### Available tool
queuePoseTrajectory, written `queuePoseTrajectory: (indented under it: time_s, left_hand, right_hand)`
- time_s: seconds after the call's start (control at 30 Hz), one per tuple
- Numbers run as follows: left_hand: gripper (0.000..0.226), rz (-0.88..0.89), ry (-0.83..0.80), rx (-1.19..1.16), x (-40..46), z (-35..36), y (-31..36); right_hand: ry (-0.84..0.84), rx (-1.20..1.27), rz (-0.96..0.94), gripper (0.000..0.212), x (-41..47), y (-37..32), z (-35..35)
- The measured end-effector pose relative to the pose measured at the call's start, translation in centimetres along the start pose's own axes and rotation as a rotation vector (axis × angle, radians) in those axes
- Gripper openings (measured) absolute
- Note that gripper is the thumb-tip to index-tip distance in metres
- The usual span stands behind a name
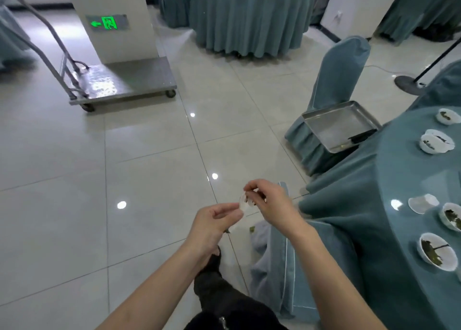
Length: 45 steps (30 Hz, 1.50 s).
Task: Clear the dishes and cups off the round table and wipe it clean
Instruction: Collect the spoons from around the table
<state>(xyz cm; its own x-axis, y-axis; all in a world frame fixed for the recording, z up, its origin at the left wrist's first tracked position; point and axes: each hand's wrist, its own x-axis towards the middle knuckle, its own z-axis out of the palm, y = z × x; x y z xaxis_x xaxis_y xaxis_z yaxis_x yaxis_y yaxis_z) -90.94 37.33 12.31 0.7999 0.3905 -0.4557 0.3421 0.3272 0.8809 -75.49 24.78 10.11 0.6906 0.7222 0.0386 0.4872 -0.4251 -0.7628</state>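
Both hands raised over the tiled floor (124, 155), away from the round surface (411, 180) at 3 o'clock. Left hand (212, 219) with fingers curled, thumb and forefinger pinched on the lower rim of a small clear cup (245, 204). Right hand (269, 199) with fingers closed on the cup's upper rim from the 1 o'clock side — dark bits visible inside, too small to identify. Cup held between the two hands, tilted, well clear of the surface.

At 3 to 4 o'clock, on the teal-draped round surface: several white bowls with dark green leftovers — one near bowl (437, 254) with a dark stick-like piece across it, a second bowl (451, 216) just beyond, an empty white saucer (422, 203) beside that, two more dishes (435, 141) farther along the rim.

At 2 o'clock, a metal tray (336, 127) resting tilted on the seat of a covered chair (336, 75), one corner against the surface's cloth. At 10 o'clock, a steel platform cart (119, 82) standing by a white pillar (112, 17) with a green exit sign. At 12 o'clock, another draped table (249, 22) with cluttered items on top. Directly below, a dark shoe (212, 259) and trouser leg.
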Motion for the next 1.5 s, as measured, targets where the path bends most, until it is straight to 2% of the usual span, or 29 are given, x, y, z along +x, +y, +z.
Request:
queuePoseTrajectory:
  time_s: [0.23,0.43,0.57,0.77,1.0,1.23,1.5]
  left_hand:
    - [0.021,-0.005,0.088,0.095,13.1,-4.1,7.5]
    - [0.022,0.014,0.018,0.124,23.7,-1.9,13.3]
    - [0.022,-0.008,-0.060,0.119,29.7,0.9,15.2]
    - [0.021,-0.054,-0.167,0.187,38.9,6.8,17.6]
    - [0.023,-0.055,-0.399,0.267,52.7,16.8,22.9]
    - [0.024,-0.056,-0.574,0.327,64.9,27.5,28.6]
    - [0.024,-0.093,-0.725,0.406,73.6,39.2,30.2]
  right_hand:
    - [0.026,0.119,0.004,0.014,15.4,0.5,0.4]
    - [0.195,0.187,0.101,0.013,24.1,2.8,-4.3]
    - [0.317,0.039,0.258,0.021,26.4,7.7,-7.3]
    - [0.399,-0.289,0.458,0.030,28.8,15.4,-11.7]
    - [0.564,-0.344,0.651,0.025,35.2,23.0,-19.2]
    - [0.726,-0.366,0.829,0.024,41.4,27.2,-27.5]
    - [0.775,-0.372,1.040,0.028,45.1,32.8,-34.7]
